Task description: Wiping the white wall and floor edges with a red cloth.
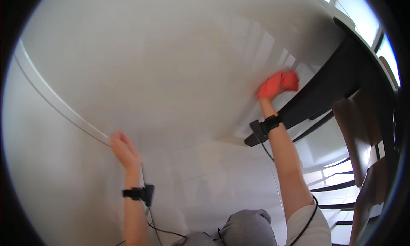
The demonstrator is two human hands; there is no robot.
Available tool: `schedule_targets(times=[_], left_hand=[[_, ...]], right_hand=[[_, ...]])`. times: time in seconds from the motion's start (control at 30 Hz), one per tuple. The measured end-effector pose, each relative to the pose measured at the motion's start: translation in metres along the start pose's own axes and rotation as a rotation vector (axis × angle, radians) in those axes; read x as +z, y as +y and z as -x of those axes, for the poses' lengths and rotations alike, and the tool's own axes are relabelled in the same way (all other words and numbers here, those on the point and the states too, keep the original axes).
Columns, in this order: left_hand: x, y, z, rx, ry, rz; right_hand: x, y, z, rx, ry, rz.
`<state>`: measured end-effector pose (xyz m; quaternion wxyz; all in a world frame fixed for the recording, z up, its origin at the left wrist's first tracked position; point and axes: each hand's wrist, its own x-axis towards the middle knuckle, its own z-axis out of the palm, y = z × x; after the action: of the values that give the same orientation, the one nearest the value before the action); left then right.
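Note:
My right hand (279, 89) grips a red cloth (272, 84), which lies against a glossy pale panel (179, 69) and covers most of the fingers. The hand is near a black table leg (307, 82). Towards the lower left, my left hand (125, 150) is raised near the pale panel's edge strip, blurred, with its fingers bent and nothing visible in them. A black strap with a small device sits on each wrist, with a cable running from it.
On the right stand a dark table (368, 53) and brown chairs (352, 137) with dark legs. A white edge strip (61, 97) crosses the left side. Pale floor tiles (205, 188) lie below, with my grey-clothed knees at the bottom.

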<state>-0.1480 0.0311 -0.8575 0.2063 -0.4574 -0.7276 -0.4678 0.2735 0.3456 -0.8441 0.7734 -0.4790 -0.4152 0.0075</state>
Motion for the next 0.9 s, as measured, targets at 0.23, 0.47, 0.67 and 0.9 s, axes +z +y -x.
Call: schedule_targets(times=[0.23,0.47,0.67,0.9], left_hand=[[-0.028,-0.066,0.211,-0.099,-0.617,-0.286],[-0.036,-0.094,0.323,-0.413,-1.13,-0.396],[-0.045,-0.106,0.334,-0.503,-1.356,-0.295],[-0.043,-0.102,0.331,-0.472,-1.427,-0.363]], right_hand=[[0.061,-0.209,0.0,-0.71,-0.108,0.14],[0.044,-0.196,0.157,-1.383,-0.858,0.141],[0.071,-0.29,0.079,-1.168,-0.6,0.064],[0.183,-0.502,0.06,-1.273,0.062,-0.124]])
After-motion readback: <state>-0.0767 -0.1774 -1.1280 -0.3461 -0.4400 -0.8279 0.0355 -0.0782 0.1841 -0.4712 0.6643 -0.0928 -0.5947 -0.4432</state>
